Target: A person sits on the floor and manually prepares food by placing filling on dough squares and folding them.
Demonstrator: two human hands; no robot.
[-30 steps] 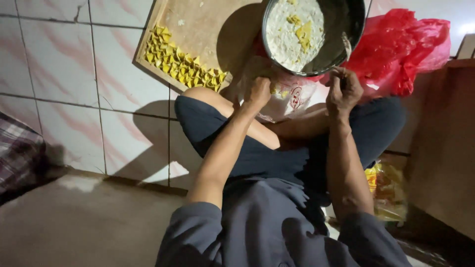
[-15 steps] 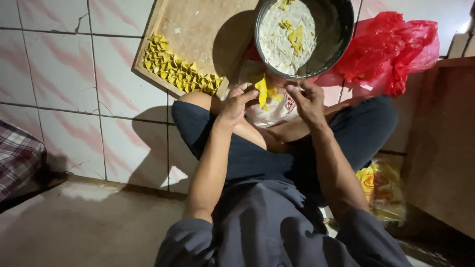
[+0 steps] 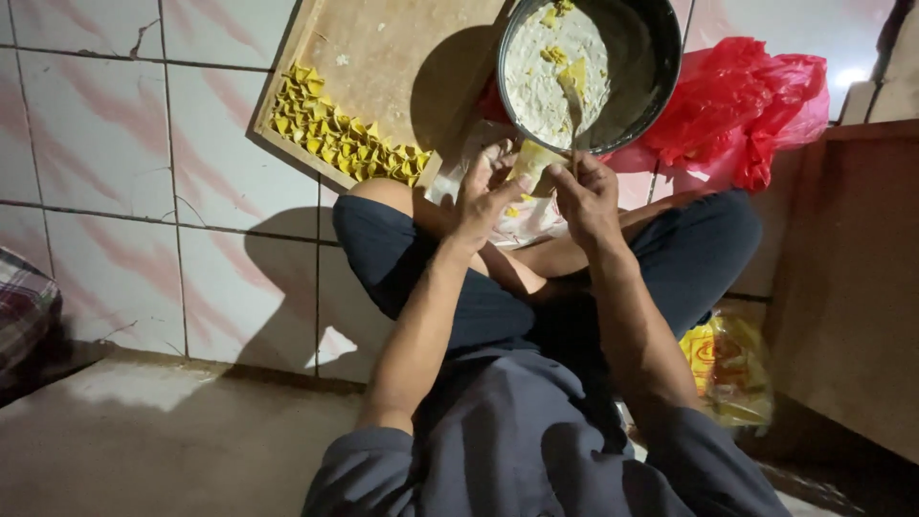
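I sit cross-legged on a tiled floor. My left hand (image 3: 483, 196) holds a pale yellow wrapper (image 3: 528, 163) open in its palm. My right hand (image 3: 584, 191) grips a thin stick (image 3: 574, 124) whose tip reaches into the dark metal bowl (image 3: 661, 57) of white filling just beyond my hands. A clear plastic bag (image 3: 522, 220) with more wrappers lies on my lap under both hands. On the wooden board (image 3: 402, 57) to the left, several folded yellow dumplings (image 3: 340, 139) sit in rows along its near edge.
A red plastic bag (image 3: 747, 105) lies to the right of the bowl. A wooden cabinet (image 3: 852, 278) stands at the right. A yellow packet (image 3: 728, 369) lies by my right knee. Checked cloth (image 3: 24, 311) shows at the far left edge.
My hands came together over my lap and rose toward the bowl. A yellow wrapper now lies in my left hand, and my right hand brings the stick from the filling to it.
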